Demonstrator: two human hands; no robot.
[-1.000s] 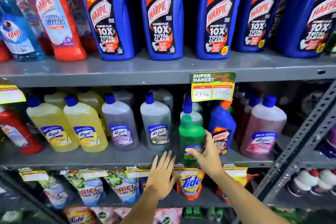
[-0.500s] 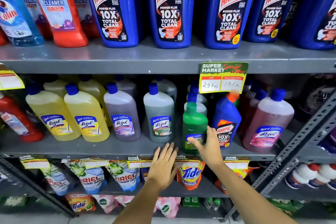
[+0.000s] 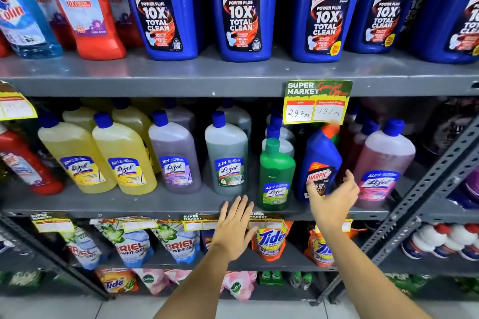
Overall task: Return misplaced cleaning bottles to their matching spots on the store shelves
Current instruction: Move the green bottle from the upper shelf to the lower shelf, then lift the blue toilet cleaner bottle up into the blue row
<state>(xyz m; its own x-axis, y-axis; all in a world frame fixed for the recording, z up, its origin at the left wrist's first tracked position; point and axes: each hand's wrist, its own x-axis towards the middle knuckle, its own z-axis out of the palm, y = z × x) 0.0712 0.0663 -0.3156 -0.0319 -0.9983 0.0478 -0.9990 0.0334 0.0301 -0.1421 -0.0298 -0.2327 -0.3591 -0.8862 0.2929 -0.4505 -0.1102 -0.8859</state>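
A small blue Harpic bottle (image 3: 322,163) with an orange cap stands on the middle shelf (image 3: 155,203) among the Lizol bottles. To its left is a green Lizol bottle (image 3: 276,176), to its right a pink Lizol bottle (image 3: 383,163). My right hand (image 3: 333,198) is open in front of the small Harpic bottle's lower part, fingers spread, not gripping it. My left hand (image 3: 234,228) is open and flat at the shelf's front edge, left of the green bottle. Large blue Harpic bottles (image 3: 242,8) line the top shelf (image 3: 233,75).
Yellow (image 3: 124,158), purple (image 3: 175,155) and grey-green (image 3: 228,155) Lizol bottles fill the middle shelf's left part. A price card (image 3: 317,102) hangs just above the small Harpic. Ariel (image 3: 178,243) and Tide (image 3: 270,241) pouches lie below. A perforated steel upright (image 3: 425,189) slants at the right.
My right hand has let go of the green Lizol bottle and shifted right, in front of the small Harpic bottle. The view has moved closer to the shelves. My left hand has stayed at the shelf edge.
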